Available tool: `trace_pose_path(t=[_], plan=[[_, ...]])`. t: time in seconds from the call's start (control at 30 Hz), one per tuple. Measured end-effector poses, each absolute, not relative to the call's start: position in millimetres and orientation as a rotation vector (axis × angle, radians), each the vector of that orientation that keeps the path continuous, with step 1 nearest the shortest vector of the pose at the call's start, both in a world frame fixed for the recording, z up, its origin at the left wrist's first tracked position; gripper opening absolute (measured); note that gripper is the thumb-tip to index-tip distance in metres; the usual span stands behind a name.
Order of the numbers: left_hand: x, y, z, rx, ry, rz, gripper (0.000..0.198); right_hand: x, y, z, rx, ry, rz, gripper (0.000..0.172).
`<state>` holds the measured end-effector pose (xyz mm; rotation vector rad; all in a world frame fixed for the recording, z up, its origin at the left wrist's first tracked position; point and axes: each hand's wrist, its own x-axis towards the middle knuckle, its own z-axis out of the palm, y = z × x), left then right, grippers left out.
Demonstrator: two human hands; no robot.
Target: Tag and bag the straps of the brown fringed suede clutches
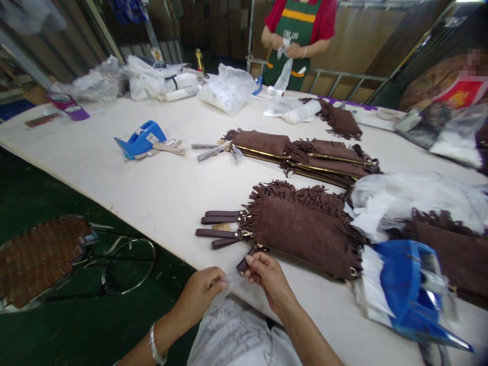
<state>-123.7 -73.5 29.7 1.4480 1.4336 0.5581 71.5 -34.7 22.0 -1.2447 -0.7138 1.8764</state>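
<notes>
My left hand point(200, 295) is closed in a pinch on a piece of clear plastic film point(232, 283) at the table's front edge. My right hand point(267, 277) pinches the dark brown wrist strap point(244, 263) of a brown suede fringed pouch point(305, 231), which lies on top of a stack just beyond my fingers. Other straps point(221, 223) of that stack stick out to the left. A crumpled clear bag point(240, 335) lies below my wrists.
A blue tape dispenser point(409, 290) sits at the right, another point(142, 138) at the left. More fringed pouches point(305, 152) lie mid-table, white wrapping point(412, 198) to the right. A person in a green apron point(297, 30) stands across the table. A woven stool point(41, 256) stands on the floor.
</notes>
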Motion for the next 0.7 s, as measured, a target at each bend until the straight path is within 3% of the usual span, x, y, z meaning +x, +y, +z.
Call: trace_pose_path(t=[0.47,0.7], plan=[[-105,-67,3,0.919,1.289,0.743,0.018,78,-33,13,-1.329,-0.873,1.789,0.033],[-85,-60,16,0.78,1.242,0.768,0.027,84,-53,10,-1.303,-0.747,1.82,0.042]])
